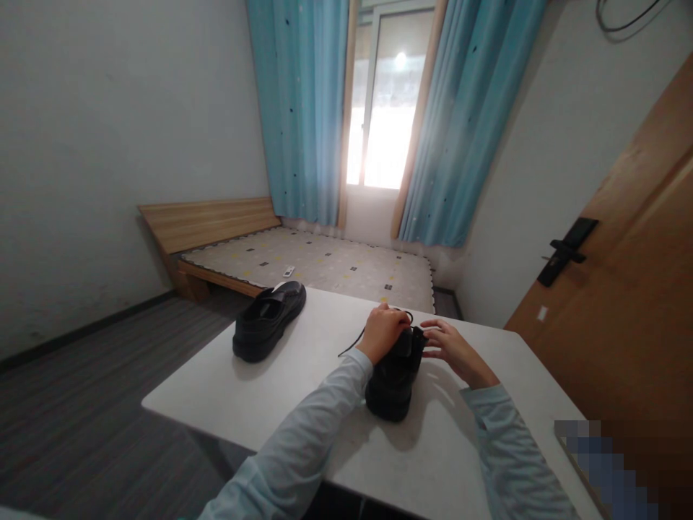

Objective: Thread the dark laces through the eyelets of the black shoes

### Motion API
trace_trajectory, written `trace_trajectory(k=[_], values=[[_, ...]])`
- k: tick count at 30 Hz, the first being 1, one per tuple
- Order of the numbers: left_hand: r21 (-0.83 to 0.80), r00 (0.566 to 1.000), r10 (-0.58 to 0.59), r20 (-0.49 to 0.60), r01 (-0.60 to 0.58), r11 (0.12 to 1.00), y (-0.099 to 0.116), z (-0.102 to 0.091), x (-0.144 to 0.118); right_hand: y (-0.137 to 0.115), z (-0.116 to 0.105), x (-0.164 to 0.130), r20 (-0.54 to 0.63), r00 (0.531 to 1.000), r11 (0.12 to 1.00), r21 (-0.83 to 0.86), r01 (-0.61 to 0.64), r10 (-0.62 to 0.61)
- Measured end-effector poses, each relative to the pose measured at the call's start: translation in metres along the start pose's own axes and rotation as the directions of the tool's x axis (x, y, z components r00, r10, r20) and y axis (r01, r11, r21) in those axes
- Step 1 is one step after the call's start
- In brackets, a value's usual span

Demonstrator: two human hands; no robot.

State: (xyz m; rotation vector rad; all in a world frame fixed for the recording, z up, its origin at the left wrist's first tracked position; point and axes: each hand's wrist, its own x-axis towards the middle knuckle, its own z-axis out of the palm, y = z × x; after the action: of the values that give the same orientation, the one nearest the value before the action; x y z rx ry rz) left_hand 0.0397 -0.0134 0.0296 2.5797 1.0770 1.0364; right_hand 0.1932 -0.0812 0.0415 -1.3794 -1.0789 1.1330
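— While the near shoe is seen standing on the white table, how is it placed?

— It is placed upright on its sole, well apart from the second shoe, on the right side of it and nearer to the person. Its long axis is directed away from the person, a little to the right, and the heel is turned to the person. The toe end is covered by the hands.

— What is done by the hands?

— The left hand is laid over the top of the near shoe, fingers curled, and a black lace is seen coming out from under it to the left. Whether the lace is pinched cannot be told. The right hand is held just beside the near shoe, on the side away from the second shoe; its fingertips touch the upper edge, half open, with nothing gripped.

— And the second shoe?

— It is left untouched near the far left edge of the table. Its long axis is directed away and to the right. Behind it a bed with a small remote is seen, and blue curtains.
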Motion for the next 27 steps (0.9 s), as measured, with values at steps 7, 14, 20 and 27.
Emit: trace_trajectory(k=[7,14,20,27], values=[[0.107,0.999,0.007,0.031,-0.011,0.994,0.0029,0.0028,-0.0005,-0.0006,-0.0015,0.0019,-0.005,0.998,0.996,0.059,-0.067,0.067],[0.079,0.999,0.031,0.027,-0.033,0.996,0.0005,0.0063,-0.0008,0.0034,-0.0019,0.0031,0.028,0.998,0.996,0.063,-0.065,0.063],[0.057,0.998,0.041,0.039,-0.043,0.997,-0.0007,0.0088,0.0003,0.0025,0.0023,0.0006,0.029,0.999,0.998,0.052,-0.041,0.04],[0.067,0.996,0.045,0.075,-0.05,0.996,0.0002,0.0078,0.0009,0.0078,0.0028,0.0043,0.016,1.0,0.999,-0.038,0.016,-0.015]])
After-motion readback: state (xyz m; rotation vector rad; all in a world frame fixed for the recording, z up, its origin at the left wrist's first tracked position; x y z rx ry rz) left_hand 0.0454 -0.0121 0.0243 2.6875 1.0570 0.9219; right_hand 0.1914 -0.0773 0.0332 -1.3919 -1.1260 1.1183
